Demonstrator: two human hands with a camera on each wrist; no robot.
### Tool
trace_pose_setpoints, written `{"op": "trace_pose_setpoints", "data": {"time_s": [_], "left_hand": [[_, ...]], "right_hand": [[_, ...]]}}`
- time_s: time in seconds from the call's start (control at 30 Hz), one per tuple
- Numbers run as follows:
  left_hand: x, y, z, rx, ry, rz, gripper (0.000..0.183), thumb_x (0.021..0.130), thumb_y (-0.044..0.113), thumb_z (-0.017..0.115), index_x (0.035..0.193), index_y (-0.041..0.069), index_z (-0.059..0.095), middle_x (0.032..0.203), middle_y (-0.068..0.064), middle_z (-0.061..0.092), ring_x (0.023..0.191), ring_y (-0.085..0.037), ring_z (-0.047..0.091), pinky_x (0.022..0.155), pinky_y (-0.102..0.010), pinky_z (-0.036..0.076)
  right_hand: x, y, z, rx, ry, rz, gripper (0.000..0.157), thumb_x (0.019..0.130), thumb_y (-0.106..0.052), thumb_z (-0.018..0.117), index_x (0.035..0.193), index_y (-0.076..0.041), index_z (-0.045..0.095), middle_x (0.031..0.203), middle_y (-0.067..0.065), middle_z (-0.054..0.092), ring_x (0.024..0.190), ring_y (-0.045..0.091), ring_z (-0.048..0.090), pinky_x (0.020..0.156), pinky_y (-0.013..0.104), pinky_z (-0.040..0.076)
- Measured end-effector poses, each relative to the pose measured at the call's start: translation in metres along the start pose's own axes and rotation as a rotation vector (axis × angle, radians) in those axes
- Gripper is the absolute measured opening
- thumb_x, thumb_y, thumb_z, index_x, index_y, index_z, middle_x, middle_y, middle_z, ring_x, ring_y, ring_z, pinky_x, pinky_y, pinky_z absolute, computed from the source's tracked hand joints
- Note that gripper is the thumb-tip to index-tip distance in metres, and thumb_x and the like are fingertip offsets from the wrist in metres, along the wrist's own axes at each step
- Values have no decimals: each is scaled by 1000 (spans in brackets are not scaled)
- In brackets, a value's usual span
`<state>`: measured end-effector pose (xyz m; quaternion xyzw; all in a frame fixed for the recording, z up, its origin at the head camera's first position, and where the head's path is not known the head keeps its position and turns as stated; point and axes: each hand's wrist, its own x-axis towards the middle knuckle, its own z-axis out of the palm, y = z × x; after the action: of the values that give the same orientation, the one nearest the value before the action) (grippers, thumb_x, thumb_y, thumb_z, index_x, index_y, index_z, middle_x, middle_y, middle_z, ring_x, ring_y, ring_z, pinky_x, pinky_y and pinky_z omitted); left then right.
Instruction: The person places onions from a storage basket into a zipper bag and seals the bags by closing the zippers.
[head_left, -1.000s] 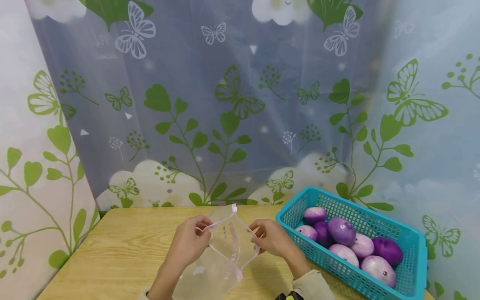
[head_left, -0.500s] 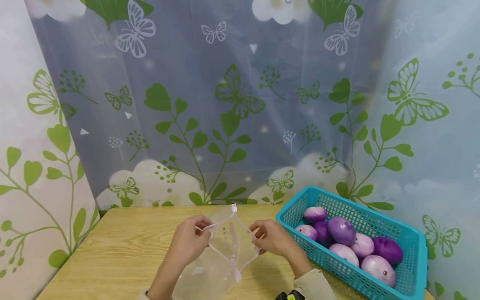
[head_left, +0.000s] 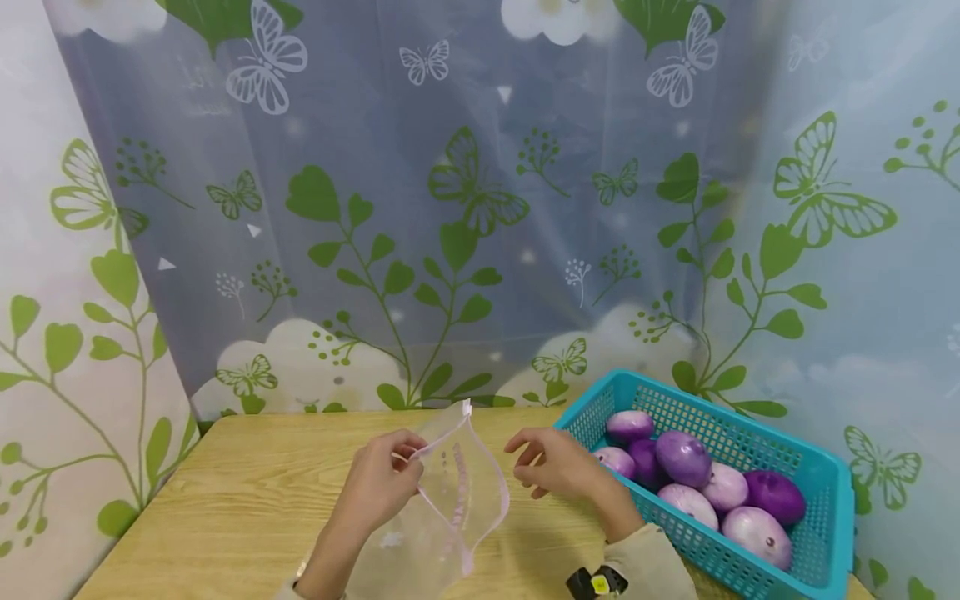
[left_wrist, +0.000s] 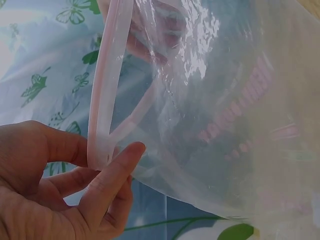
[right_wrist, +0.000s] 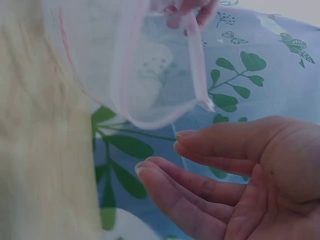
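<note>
A clear plastic zip bag (head_left: pixel 442 542) with a pink zip edge and pink print stands with its mouth spread over the table. In the head view my left hand (head_left: pixel 381 479) pinches the left side of its mouth. Thumb and fingers meet at the pink edge (left_wrist: pixel 102 100) in the left wrist view. My right hand (head_left: pixel 558 467) is off the bag, to the right of its mouth, fingers loosely bent and holding nothing. In the right wrist view, a gap shows between the right fingertips (right_wrist: pixel 150 167) and the rim of the bag (right_wrist: pixel 150 122).
To the right stands a turquoise mesh basket (head_left: pixel 678 529) with several glossy round purple and pale purple fruits or vegetables (head_left: pixel 682 461). The wooden table (head_left: pixel 247 500) ends at the back against a printed curtain (head_left: pixel 360 275) with leaves and butterflies.
My right hand has let go of the bag's right edge and moved right, toward the basket. The bag's mouth has narrowed a little. My left hand keeps its grip.
</note>
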<state>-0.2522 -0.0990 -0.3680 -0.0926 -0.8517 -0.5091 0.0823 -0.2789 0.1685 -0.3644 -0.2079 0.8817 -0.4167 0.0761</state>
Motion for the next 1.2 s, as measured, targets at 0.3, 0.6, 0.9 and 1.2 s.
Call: {"op": "trace_pose_setpoints", "data": {"time_s": [0.3,0.6,0.9,1.2], "left_hand": [[2,1,-2,-14,-1,-12,21,90,-2,58,106,2,73,102,-18,70,76,-24,70,59,-23,63],[0,-2,-4,-45,2,-23,20,90,-3,59,104,0,73,98,-17,69,73,-19,69,60,-25,65],[2,-5,-5,-62,-8,-57,18,90,-2,60,102,2,74,99,-18,69,76,-18,70,62,-27,66],[2,-4,-6,-76,-2,-61,18,90,-3,61,102,1,74,99,-18,70,76,-18,70,61,-28,66]], "right_hand": [[-6,-13,-54,-203,-31,52,33,96,-6,67,129,-5,65,107,15,72,70,21,72,63,33,65],[-11,-6,-104,-301,-124,117,36,95,-8,68,131,-3,63,107,16,71,80,22,71,65,35,66],[-24,6,-147,-335,-194,256,40,96,-10,67,134,-1,58,110,18,65,94,24,66,75,41,68],[-32,27,-176,-328,-178,359,46,92,-5,67,136,2,55,117,23,65,99,34,67,73,46,68]]}}
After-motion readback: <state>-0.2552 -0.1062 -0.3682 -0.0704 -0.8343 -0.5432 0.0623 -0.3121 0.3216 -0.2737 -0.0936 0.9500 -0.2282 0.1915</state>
